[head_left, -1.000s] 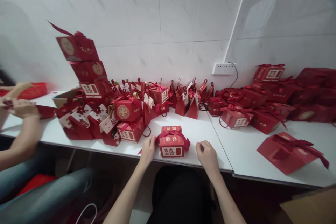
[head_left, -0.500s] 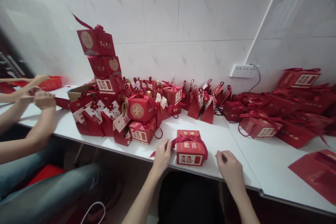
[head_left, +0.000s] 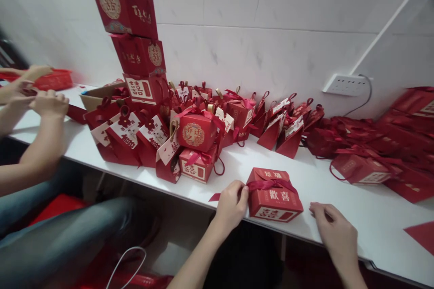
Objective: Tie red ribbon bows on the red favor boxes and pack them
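A red gift box [head_left: 271,210] with gold-white characters and a white label stands near the table's front edge. Across its top runs a dark red ribbon [head_left: 267,184], lying crosswise over the lid. At the box's left side, my left hand [head_left: 232,205] pinches the ribbon, and a pointed ribbon tail [head_left: 214,197] shows beyond the fingers. My right hand [head_left: 335,230] rests to the right of the box, apart from it. Its fingers are curled with thumb and fingertip together; whether anything is between them cannot be made out.
Stacked red boxes [head_left: 132,9] rise at the left, behind small red gift bags [head_left: 152,137]. More boxes [head_left: 362,167] pile at the right. A socket strip [head_left: 347,85] is on the wall. Another person's hands [head_left: 49,104] work at the far left near a red basket [head_left: 59,80].
The view has shifted left and closer, so most things appear larger. The ribbon on the right of the box lies flatter over the lid. My left hand keeps its pinch.
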Motion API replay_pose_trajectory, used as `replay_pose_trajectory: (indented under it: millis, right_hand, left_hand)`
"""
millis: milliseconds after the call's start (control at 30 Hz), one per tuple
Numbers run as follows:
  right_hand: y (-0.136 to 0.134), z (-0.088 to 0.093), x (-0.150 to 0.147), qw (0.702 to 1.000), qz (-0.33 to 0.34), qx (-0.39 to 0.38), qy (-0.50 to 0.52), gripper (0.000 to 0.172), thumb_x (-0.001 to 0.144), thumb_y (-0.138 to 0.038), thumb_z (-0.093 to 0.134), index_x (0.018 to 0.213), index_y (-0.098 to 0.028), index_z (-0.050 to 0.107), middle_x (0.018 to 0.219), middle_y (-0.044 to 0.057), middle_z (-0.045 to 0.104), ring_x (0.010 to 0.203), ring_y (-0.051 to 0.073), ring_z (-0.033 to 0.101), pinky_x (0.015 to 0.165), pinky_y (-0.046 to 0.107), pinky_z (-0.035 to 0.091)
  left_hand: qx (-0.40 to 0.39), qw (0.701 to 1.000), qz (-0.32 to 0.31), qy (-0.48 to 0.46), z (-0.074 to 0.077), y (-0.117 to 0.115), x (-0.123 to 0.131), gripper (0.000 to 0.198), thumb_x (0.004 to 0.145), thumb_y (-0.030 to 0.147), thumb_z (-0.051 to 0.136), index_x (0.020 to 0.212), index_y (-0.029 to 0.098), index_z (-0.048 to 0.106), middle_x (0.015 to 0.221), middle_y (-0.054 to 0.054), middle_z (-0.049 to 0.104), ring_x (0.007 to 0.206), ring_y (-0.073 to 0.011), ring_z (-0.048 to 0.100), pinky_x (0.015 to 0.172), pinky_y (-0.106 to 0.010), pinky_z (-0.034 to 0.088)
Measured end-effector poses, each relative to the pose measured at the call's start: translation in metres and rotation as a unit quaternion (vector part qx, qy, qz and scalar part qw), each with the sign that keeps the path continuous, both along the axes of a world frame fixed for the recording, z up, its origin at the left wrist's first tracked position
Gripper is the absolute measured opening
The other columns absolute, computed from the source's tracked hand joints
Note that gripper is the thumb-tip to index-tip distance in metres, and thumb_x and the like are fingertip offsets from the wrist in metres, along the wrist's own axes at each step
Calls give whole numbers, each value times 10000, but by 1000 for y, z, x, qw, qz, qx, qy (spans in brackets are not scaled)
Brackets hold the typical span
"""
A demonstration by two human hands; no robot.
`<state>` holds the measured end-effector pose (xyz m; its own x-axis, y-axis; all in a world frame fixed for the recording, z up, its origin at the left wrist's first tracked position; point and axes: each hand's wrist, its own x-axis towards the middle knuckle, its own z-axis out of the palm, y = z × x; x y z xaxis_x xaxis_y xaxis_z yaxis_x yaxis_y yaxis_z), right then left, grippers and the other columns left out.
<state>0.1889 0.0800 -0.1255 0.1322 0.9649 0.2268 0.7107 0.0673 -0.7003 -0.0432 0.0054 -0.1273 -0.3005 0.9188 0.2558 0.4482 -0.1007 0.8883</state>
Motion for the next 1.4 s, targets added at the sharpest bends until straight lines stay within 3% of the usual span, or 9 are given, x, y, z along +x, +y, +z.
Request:
replay_pose_trajectory:
  millis: [267, 367, 467, 600, 767, 967, 1067, 1200, 1400]
  right_hand:
    - [3, -13, -6, 996, 35, 79, -9, 296, 649, -477, 426, 566, -222, 550, 705, 116, 659, 686, 270, 603, 661, 376, 440]
    - [3, -14, -7, 994, 61, 78, 39, 302, 696, -474, 459, 579, -212, 554, 693, 115, 636, 704, 264, 579, 717, 395, 435]
    - [6, -8, -4, 984, 91, 22, 153, 356, 776, -502, 453, 689, -189, 599, 781, 112, 654, 778, 251, 599, 764, 393, 464]
    - [9, 17, -7, 966, 175, 2, 191, 421, 850, -554, 394, 785, -188, 593, 863, 73, 648, 858, 208, 619, 773, 329, 505]
    - [9, 46, -27, 938, 288, -31, 189, 373, 859, -533, 443, 867, -191, 594, 891, 41, 627, 864, 192, 584, 778, 328, 478]
    - [8, 52, -44, 922, 291, -109, 231, 362, 736, -536, 602, 701, -184, 526, 641, -26, 545, 601, 119, 481, 575, 251, 384]
    - [4, 54, -44, 907, 311, -146, 245, 411, 706, -566, 605, 621, -190, 464, 510, -58, 446, 471, 83, 380, 466, 228, 291]
    - [3, 56, -37, 881, 338, -203, 261, 417, 704, -573, 621, 653, -194, 456, 440, -95, 369, 401, 55, 290, 435, 217, 232]
    - [6, 59, -22, 832, 388, -277, 284, 483, 645, -569, 703, 528, -186, 432, 406, -123, 226, 391, 28, 179, 430, 225, 192]
  left_hand:
    - [-3, 999, 13, 30, 0, -1, 0, 257, 896, 304, 372, 691, 198, 486, 669, -5, 542, 644, -151, 520, 622, -257, 366]
    - [-5, 1000, 14, 9, 1, -1, -2, 259, 888, 330, 381, 690, 197, 482, 653, -1, 527, 641, -156, 506, 623, -265, 355]
    - [-4, 1000, 7, -27, 0, 2, -5, 283, 891, 357, 376, 675, 198, 467, 642, 8, 512, 641, -152, 489, 629, -264, 350]
    - [9, 997, -8, -71, 2, 4, -7, 313, 891, 377, 362, 650, 196, 448, 624, 9, 507, 633, -146, 479, 628, -259, 367]
    - [25, 995, -57, -79, 22, 3, -9, 326, 873, 393, 363, 631, 190, 442, 607, 4, 506, 619, -139, 476, 610, -249, 383]
    - [-39, 993, -108, -40, 58, 9, -10, 348, 810, 450, 480, 592, 185, 419, 553, 46, 428, 549, -104, 398, 532, -222, 305]
    - [-42, 990, -133, -26, 67, 11, -10, 349, 782, 445, 524, 573, 181, 434, 531, 51, 433, 534, -97, 385, 532, -223, 293]
    - [-61, 975, -168, -136, 62, 9, -11, 362, 768, 459, 550, 575, 181, 421, 490, 66, 400, 474, -74, 350, 491, -208, 260]
    - [-90, 918, -206, -326, 52, 6, -10, 407, 686, 422, 672, 558, 174, 376, 487, 96, 294, 422, -25, 246, 443, -184, 156]
